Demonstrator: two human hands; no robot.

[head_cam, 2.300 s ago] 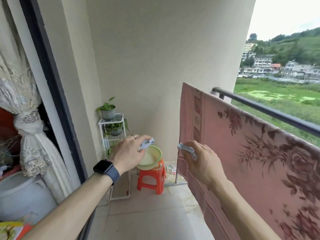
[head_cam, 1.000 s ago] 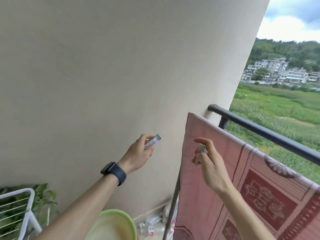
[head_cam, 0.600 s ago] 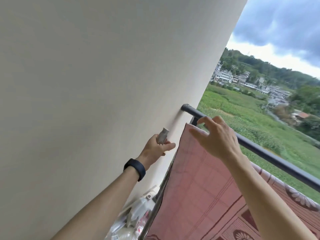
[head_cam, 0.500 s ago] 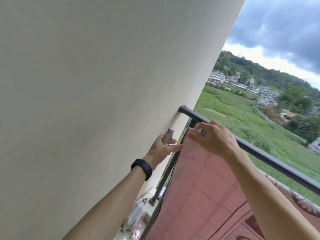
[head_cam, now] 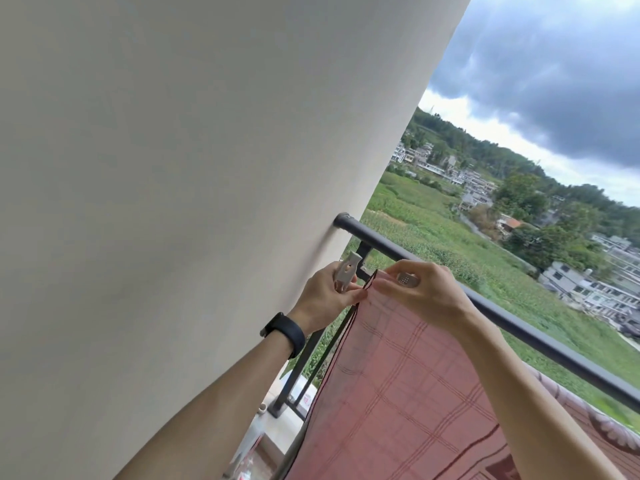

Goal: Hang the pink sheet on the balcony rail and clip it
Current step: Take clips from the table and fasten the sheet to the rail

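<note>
Pink sheet [head_cam: 408,386], checked: draped over the dark balcony rail [head_cam: 540,337], upper corner at the rail's wall end. My right hand [head_cam: 426,292]: grip clamped on that corner, a pale clip [head_cam: 408,279] pressed under the fingers. My left hand [head_cam: 325,296]: just beside, grip closed around a second pale clip [head_cam: 347,270], upright. Black wristband [head_cam: 284,334] on left wrist.

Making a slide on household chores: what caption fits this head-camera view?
Each hand, left and right, holds a clip at the pink sheet's corner on the balcony rail.
</note>
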